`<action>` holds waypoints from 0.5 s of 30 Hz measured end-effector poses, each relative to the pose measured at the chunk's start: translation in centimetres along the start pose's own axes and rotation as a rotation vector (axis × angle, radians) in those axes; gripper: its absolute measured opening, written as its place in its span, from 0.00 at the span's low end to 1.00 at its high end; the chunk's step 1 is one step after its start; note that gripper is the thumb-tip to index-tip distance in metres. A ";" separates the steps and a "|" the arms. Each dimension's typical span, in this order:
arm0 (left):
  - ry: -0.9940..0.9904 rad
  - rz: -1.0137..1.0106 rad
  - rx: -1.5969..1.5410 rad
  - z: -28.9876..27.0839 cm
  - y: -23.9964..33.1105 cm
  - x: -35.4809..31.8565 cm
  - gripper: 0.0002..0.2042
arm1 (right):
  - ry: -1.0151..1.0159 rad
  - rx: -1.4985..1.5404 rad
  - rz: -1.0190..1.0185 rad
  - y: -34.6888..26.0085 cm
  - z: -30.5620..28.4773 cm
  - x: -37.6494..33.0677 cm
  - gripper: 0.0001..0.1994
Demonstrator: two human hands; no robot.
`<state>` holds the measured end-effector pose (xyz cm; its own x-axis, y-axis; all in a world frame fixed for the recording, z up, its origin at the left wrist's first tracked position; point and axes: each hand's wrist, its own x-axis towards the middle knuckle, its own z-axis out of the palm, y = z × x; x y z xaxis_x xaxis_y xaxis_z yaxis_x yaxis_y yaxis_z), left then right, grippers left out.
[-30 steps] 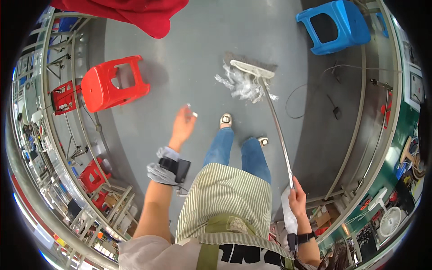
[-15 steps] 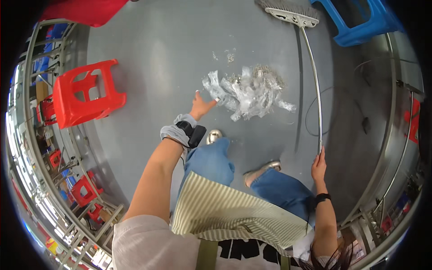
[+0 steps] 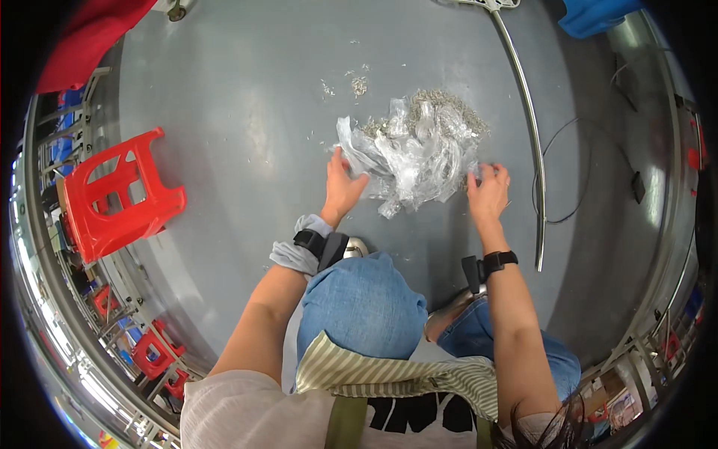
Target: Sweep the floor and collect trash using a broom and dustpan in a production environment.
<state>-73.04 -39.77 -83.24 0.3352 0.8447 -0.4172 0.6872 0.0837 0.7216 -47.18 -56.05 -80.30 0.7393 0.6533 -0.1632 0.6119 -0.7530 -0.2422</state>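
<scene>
Clear plastic film, crumpled and tangled into a loose heap (image 3: 415,157), is what we have between our hands, and we place everything else from that heap. Well off to its left stands a red plastic stool (image 3: 120,198) on the grey floor (image 3: 224,97). Just at the heap's left edge our left hand (image 3: 342,187) is open, fingers spread and pressing against the film — not closed around anything. The heap itself lies on the floor ahead of our knees, with a scatter of fine pale scraps (image 3: 449,105) along its far side and a few more crumbs beyond it toward the upper left. At its right edge our right hand (image 3: 488,192) is likewise open, palm down, fingertips at the film. Right of that hand a long metal broom handle (image 3: 532,150) lies on the floor, and a thin black cable (image 3: 568,172) curls further out. We judge the film very light, soft and slippery — it will spring apart and shed the small scraps if pinched at one spot, so it is best scooped from both flanks and low against the floor, hands pushed together beneath it.
</scene>
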 end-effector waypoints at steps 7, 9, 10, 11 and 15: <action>-0.136 0.037 0.024 1.0 5.2 -1.6 0.52 | 0.063 0.486 0.016 -7.9 3.1 -4.7 0.13; -0.132 0.040 -0.022 1.5 5.0 -1.5 0.52 | 0.024 0.592 -0.047 -10.5 3.4 -6.1 0.14; -0.123 0.040 -0.071 1.7 4.9 -1.4 0.51 | 0.040 0.629 -0.133 -11.5 3.4 -6.9 0.15; -0.114 0.040 -0.117 1.8 4.7 -1.3 0.50 | 0.041 0.627 -0.129 -12.4 3.5 -7.6 0.15; -0.165 -0.066 -0.721 0.5 2.3 -1.9 0.46 | -0.126 0.821 -0.330 -13.2 2.8 -8.3 0.13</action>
<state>-71.79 -41.43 -81.01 0.4389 0.7404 -0.5091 0.1349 0.5059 0.8520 -62.19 -51.29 -78.39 0.4952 0.8670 -0.0555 0.3582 -0.2620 -0.8962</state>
